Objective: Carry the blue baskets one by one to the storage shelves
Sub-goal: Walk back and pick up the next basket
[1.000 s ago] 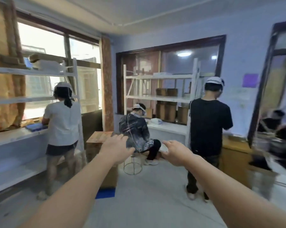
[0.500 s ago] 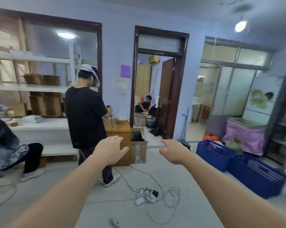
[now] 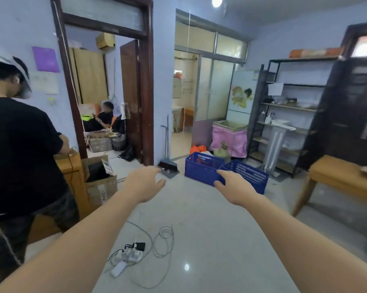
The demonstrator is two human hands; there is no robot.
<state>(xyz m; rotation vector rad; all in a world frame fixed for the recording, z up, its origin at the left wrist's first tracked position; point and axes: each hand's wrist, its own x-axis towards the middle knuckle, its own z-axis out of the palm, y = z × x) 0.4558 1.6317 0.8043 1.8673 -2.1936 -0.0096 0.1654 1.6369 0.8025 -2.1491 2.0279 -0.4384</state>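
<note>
Reaching empty hands (image 3: 143, 183) toward blue baskets (image 3: 201, 169)

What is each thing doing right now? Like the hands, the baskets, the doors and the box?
left hand: open, holds nothing
right hand: open, holds nothing
left blue basket: on the floor, upright, not yet picked up
right blue basket: on the floor beside it, upright
brown door: open
dark door: shut
cardboard box: open on top
power strip: on the floor, cables plugged in
</note>
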